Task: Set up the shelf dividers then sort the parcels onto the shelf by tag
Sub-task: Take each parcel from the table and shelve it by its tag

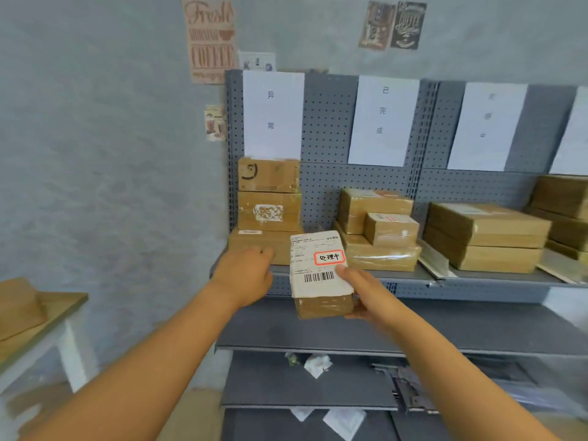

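We hold the tagged parcel (319, 275) in front of the grey shelf (477, 276), our right hand (362, 297) gripping it. Our left hand (246, 272) rests open on the bottom box (254, 241) of the shelf's leftmost stack.

Coffee poster (210, 39): pinned to the wall at 11 o'clock, reading "Fresh" and "Coffee".
Dark posters (394, 25): a pair at 1 o'clock, side by side, print blurred.
Small picture (215, 123): on the wall just left of the rack.
Side table (47, 316): at 9 o'clock, wooden top, white legs.
Crumpled paper (317, 365): at 6 o'clock, low down.
Wall (95, 154): grey, textured.
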The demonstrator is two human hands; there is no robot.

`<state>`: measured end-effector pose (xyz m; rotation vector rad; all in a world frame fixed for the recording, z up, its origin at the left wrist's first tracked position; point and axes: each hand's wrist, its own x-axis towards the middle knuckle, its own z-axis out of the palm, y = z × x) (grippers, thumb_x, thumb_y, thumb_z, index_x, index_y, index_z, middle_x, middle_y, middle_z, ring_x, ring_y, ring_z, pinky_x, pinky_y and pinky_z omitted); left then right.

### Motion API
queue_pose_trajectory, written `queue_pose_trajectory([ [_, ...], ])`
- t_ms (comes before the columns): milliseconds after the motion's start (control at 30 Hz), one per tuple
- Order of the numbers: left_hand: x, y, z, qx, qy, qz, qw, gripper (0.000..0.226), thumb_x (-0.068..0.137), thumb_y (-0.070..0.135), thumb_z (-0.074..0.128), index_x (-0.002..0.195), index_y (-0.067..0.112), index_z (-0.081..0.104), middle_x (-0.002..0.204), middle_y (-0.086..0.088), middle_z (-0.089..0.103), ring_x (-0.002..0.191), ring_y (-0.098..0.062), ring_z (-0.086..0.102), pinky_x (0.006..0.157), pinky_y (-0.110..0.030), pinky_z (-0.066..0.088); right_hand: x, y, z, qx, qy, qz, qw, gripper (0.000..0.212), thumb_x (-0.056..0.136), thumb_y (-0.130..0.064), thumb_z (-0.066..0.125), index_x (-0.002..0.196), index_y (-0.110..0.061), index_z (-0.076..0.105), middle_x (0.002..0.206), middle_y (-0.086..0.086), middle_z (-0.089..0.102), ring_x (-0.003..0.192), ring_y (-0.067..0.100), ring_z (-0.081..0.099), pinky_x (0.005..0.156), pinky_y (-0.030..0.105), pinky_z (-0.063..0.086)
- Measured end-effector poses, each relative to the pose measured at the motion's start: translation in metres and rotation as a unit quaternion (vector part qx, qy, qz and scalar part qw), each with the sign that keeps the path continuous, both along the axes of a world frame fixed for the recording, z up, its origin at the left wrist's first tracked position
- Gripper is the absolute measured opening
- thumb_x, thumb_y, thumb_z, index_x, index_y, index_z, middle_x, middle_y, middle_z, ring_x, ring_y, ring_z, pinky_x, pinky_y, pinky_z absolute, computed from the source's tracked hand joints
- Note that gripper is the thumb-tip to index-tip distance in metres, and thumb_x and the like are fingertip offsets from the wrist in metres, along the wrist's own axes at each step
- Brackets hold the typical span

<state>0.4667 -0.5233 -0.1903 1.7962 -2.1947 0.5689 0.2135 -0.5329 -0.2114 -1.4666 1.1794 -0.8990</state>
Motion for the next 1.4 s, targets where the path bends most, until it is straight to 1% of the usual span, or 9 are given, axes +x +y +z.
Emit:
queue_pose_trajectory([
  [167,-0.103,-0.016,-0.008,0.015,-0.015,-0.051,0.998,0.031,0.099,0.033,0.046,0.125,0.016,0.051,0.117,-0.006,0.06,0.104,-0.026,0.057,0.068,-0.032,0.039,-0.108,0.011,-0.013,0.011,-0.011,-0.036,0.999,0.047,0.094,-0.06,0.052,0.125,-0.027,0.061,0.111,-0.003,0.076,0.106,0.025,0.071,0.093,0.043,0.056],
  [367,-0.186,-0.04,-0.015,0.036,-0.036,-0.085,0.995,0.029,0.1,0.034,0.043,0.123,0.016,0.05,0.114,-0.007,0.059,0.105,-0.026,0.057,0.077,-0.037,0.049,-0.202,0.018,-0.027,0.024,-0.03,-0.115,0.993,0.06,0.087,-0.068,0.056,0.129,-0.025,0.056,0.116,-0.001,0.074,0.104,0.022,0.071,0.095,0.048,0.057],
  [533,-0.237,-0.067,-0.021,0.037,-0.036,-0.131,0.99,0.032,0.099,0.034,0.046,0.125,0.017,0.051,0.116,-0.004,0.06,0.105,-0.025,0.057,0.07,-0.034,0.041,-0.253,0.018,-0.031,0.026,-0.048,-0.17,0.984,0.066,0.077,-0.069,0.061,0.125,-0.024,0.056,0.108,-0.005,0.076,0.088,0.013,0.075,0.065,0.027,0.06],
  [733,-0.289,-0.111,-0.018,0.017,-0.032,-0.191,0.981,0.034,0.098,0.033,0.047,0.126,0.016,0.053,0.118,-0.005,0.061,0.107,-0.025,0.058,0.077,-0.035,0.048,-0.292,-0.006,-0.032,0.041,-0.051,-0.223,0.973,0.051,0.091,-0.062,0.055,0.125,-0.024,0.055,0.112,-0.002,0.073,0.099,0.02,0.072,0.074,0.034,0.059],
  [867,-0.322,-0.146,-0.011,0.004,-0.034,-0.216,0.976,0.035,0.097,0.032,0.047,0.13,0.018,0.051,0.122,-0.005,0.061,0.109,-0.026,0.058,0.077,-0.035,0.046,-0.315,-0.022,-0.024,0.038,-0.054,-0.244,0.968,0.049,0.092,-0.06,0.056,0.125,-0.024,0.055,0.107,-0.004,0.075,0.092,0.016,0.073,0.065,0.027,0.059],
  [1000,-0.357,-0.172,-0.008,0.002,-0.046,-0.241,0.97,0.027,0.097,0.032,0.047,0.118,0.015,0.052,0.111,-0.006,0.06,0.102,-0.026,0.057,0.065,-0.033,0.037,-0.344,-0.039,-0.016,0.022,-0.061,-0.259,0.964,0.049,0.095,-0.057,0.053,0.13,-0.022,0.055,0.115,-0.001,0.073,0.102,0.021,0.07,0.079,0.035,0.06],
  [1133,-0.387,-0.188,-0.009,0.002,-0.04,-0.253,0.967,0.021,0.096,0.03,0.047,0.111,0.015,0.052,0.108,-0.006,0.06,0.099,-0.026,0.058,0.066,-0.032,0.042,-0.369,-0.056,-0.018,0.024,-0.061,-0.261,0.963,0.05,0.096,-0.057,0.051,0.13,-0.022,0.055,0.115,-0.001,0.073,0.104,0.023,0.07,0.088,0.041,0.059],
  [1267,-0.418,-0.205,-0.011,-0.001,-0.037,-0.249,0.968,0.027,0.096,0.03,0.046,0.118,0.016,0.053,0.109,-0.005,0.06,0.101,-0.025,0.059,0.072,-0.035,0.049,-0.4,-0.075,-0.023,0.021,-0.047,-0.247,0.968,0.052,0.095,-0.058,0.051,0.132,-0.022,0.053,0.116,-0.002,0.072,0.104,0.022,0.069,0.082,0.036,0.059],
  [1400,-0.454,-0.222,-0.018,-0.009,-0.042,-0.217,0.975,0.027,0.097,0.032,0.045,0.117,0.016,0.053,0.105,-0.004,0.059,0.1,-0.025,0.059,0.064,-0.032,0.039,-0.444,-0.097,-0.027,0.028,-0.045,-0.223,0.973,0.051,0.095,-0.057,0.051,0.132,-0.021,0.055,0.117,0.0,0.072,0.104,0.022,0.069,0.08,0.034,0.057],
])
